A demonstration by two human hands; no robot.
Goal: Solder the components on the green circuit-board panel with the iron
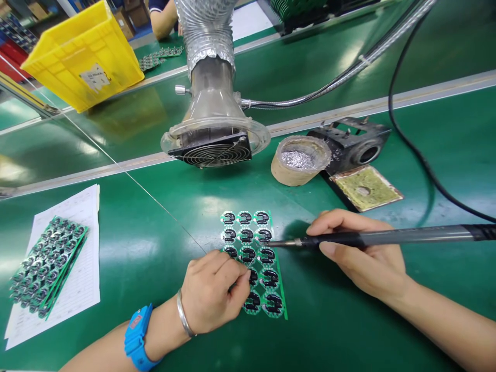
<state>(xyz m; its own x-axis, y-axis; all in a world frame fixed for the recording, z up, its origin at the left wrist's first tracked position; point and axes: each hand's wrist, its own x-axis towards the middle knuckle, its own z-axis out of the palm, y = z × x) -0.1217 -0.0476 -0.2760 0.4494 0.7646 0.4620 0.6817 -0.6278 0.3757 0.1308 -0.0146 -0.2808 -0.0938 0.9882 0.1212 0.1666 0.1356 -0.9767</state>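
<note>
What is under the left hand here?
The left hand, pinching thin solder wire, lies over the green panel of round circuit boards. It covers the panel's lower left boards, so their state is hidden.

Green circuit panel (253, 261) with black marks, yellow bin (83, 54), blue wristband (137, 338).

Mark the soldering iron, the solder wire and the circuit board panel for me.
soldering iron (387, 237): head view, middle of its grey handle.
solder wire (147, 194): head view, middle of its taut stretch.
circuit board panel (245, 233): head view, uncovered upper rows.
</note>
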